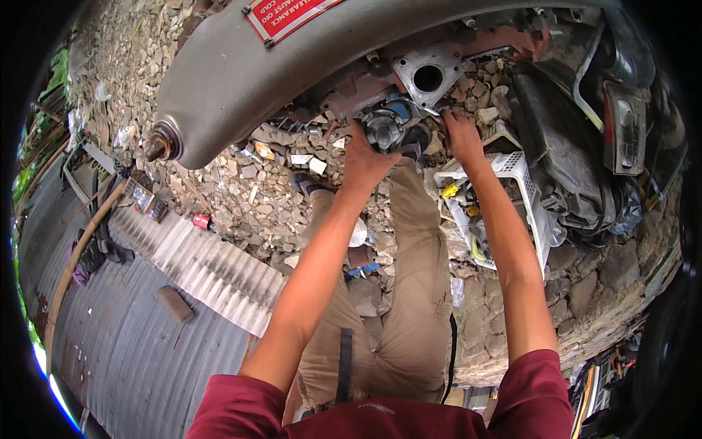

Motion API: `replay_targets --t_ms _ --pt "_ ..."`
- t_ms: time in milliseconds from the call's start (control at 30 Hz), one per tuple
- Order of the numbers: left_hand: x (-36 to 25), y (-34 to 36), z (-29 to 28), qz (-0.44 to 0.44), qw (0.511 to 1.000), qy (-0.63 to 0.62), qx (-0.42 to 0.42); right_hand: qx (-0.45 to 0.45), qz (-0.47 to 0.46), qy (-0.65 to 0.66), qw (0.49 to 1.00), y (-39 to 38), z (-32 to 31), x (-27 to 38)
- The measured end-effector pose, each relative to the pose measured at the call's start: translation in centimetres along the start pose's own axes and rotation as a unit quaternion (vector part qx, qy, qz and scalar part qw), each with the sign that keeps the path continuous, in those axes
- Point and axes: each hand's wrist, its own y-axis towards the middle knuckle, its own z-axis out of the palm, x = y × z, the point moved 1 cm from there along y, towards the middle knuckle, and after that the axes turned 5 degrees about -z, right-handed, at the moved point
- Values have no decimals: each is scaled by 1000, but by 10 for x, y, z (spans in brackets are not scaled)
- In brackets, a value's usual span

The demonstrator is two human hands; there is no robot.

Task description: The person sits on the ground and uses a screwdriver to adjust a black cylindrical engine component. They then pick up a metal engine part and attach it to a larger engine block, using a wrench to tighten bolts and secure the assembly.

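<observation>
My left hand is closed round the side of a round grey metal engine part, thumb and fingers on its rim. The part sits low against a large engine assembly, below a flange plate with a round hole. Just right of it, my right hand has its fingers bent together at the end of a slim silver tool. That tool reaches toward the round part; its exact kind is too small to tell. A thick grey curved pipe arches above both hands.
A white plastic crate with small items stands beside my right forearm. Behind it lies a black casing. Loose stones and litter cover the ground. Corrugated metal sheeting and a pale corrugated sheet lie at left.
</observation>
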Motion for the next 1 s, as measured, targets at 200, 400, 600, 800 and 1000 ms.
replay_targets --t_ms 200,400,600,800,1000 --pt "-3 -3 2 -41 997 38 46 -149 -2 93 984 -56 15 22" --pt "14 -9 1 50 998 41 5 -150 88 181 968 -94 -1 47" --pt "16 -33 -35 74 997 7 6 -228 211 289 905 -111 -27 119" --pt "25 -54 -67 47 986 -146 64 -240 247 374 861 -122 -39 224" --pt "-2 -71 -126 86 973 -107 188 -267 173 225 921 -110 6 333"
